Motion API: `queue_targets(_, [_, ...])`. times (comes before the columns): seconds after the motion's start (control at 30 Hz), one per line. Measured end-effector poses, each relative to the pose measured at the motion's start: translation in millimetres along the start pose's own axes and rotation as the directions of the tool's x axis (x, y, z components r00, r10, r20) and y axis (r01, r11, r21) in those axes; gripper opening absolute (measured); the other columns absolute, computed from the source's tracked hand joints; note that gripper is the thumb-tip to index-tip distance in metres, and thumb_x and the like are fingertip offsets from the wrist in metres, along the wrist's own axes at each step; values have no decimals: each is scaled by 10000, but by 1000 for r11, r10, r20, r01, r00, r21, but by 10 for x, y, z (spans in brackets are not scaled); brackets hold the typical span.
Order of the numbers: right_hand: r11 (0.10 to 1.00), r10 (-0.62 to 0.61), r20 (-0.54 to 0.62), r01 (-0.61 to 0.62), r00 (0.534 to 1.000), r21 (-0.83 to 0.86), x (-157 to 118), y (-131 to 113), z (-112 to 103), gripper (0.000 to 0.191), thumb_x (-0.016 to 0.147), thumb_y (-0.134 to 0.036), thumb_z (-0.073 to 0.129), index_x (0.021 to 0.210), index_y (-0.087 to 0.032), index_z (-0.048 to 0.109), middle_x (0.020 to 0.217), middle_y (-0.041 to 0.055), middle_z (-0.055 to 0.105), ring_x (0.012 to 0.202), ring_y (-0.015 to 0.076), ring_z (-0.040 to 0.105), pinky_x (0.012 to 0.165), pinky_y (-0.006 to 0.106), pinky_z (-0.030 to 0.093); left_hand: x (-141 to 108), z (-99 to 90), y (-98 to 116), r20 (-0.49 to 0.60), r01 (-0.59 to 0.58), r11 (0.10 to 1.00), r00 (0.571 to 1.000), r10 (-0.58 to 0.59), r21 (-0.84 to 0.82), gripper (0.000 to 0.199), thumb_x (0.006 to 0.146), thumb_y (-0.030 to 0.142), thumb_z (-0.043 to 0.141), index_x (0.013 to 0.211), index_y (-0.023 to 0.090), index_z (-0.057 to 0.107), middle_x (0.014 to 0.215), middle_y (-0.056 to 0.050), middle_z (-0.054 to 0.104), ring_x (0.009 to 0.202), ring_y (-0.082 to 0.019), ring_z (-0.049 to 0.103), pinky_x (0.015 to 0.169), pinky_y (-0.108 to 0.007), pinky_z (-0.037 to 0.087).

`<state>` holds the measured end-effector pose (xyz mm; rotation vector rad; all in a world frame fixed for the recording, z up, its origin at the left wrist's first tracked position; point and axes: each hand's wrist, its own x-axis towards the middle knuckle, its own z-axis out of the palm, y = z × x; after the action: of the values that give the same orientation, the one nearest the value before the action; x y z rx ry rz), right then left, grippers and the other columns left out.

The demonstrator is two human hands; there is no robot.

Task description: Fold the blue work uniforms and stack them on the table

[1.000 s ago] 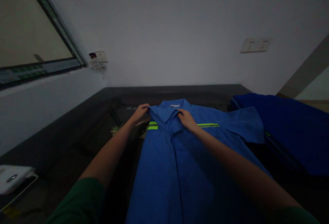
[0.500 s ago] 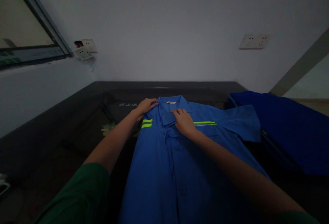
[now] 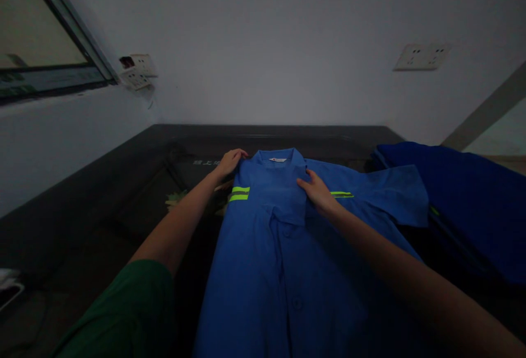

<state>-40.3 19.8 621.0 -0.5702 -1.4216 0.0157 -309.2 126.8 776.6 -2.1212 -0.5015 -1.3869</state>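
A blue short-sleeved shirt (image 3: 250, 259) with yellow-green stripes lies spread out, its collar at the far end and a white label inside the neck. At the shoulder left of the collar is my left hand (image 3: 232, 162), its fingers closed on the cloth edge. My right hand (image 3: 319, 189) pinches the edge of the front flap just below the collar's right side. That flap lies turned over across the upper chest, and the right sleeve stretches out toward the blue pile.
Folded darker blue cloth (image 3: 472, 205) is stacked at the right. A dark surface (image 3: 271, 132) with a raised rim meets the wall. Wall sockets (image 3: 423, 57) are at right, more sockets (image 3: 137, 72) at left near a window. Something white (image 3: 10, 287) lies at lower left.
My right hand has moved right, and the front flap now lies broader and flatter across the chest. My left hand stays at the shoulder. The view has shifted slightly.
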Motion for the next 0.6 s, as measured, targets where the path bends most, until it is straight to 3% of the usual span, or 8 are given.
queue_targets(0.07, [999,2,77,-5,997,32,-158,11,-39,793,830,-295,606,1513,-225,209,1175,100,660,909,227,677,814,398,563,-35,-53,-77,28,19,1000,999,-19,-9,336,826,182,391,994,143,680,1024,-77,677,1007,-199,603,951,-333,449])
queue_targets(0.1, [1000,-24,115,24,993,2,-236,-2,-51,831,814,-298,633,1518,-248,194,1218,96,638,961,225,664,846,397,551,-53,-69,-99,50,9,1000,999,-9,-10,311,796,174,435,973,144,689,1027,-77,678,1019,-200,601,969,-336,442])
queue_targets(0.2, [962,-125,237,176,964,-209,-416,-88,-64,629,748,-212,695,1348,-250,512,1221,74,631,1066,215,613,940,385,486,-73,-67,-102,79,-31,999,996,32,-19,217,774,220,535,896,144,697,1034,-88,673,1037,-208,593,986,-340,432])
queue_targets(0.27, [921,-103,284,200,953,-335,-478,-160,-68,420,717,-126,687,1128,-211,671,1056,54,682,956,199,632,886,364,493,-55,-39,-70,64,-38,999,997,39,-19,209,808,278,540,890,147,680,1058,-92,662,1028,-208,593,958,-340,447])
queue_targets(0.33, [924,-29,274,131,961,-360,-509,-224,-78,370,733,-86,638,1085,-184,692,795,12,669,719,157,618,724,313,510,-24,-1,-29,43,-33,999,999,34,-8,236,854,310,496,917,151,658,1036,-85,664,980,-201,602,910,-334,465])
queue_targets(0.4, [957,42,248,32,968,-288,-529,-269,-98,434,766,-87,590,1190,-165,647,616,-35,579,545,120,540,581,256,472,1,40,6,34,-30,999,999,29,14,241,879,309,466,936,153,640,980,-73,670,922,-194,605,867,-324,472])
queue_targets(0.5, [975,125,244,-73,962,-211,-558,-280,-130,531,789,-85,562,1317,-129,553,526,-65,500,470,103,487,510,220,428,-4,108,33,39,-32,997,999,30,66,198,878,291,483,927,164,627,967,-63,666,908,-194,595,859,-317,458])
queue_targets(0.6, [944,207,265,-121,942,-307,-590,-216,-148,597,781,-73,574,1371,-111,491,543,-63,514,482,106,504,523,224,440,-50,155,52,54,-34,991,998,27,131,152,868,280,516,895,180,629,964,-68,653,968,-224,577,910,-355,426])
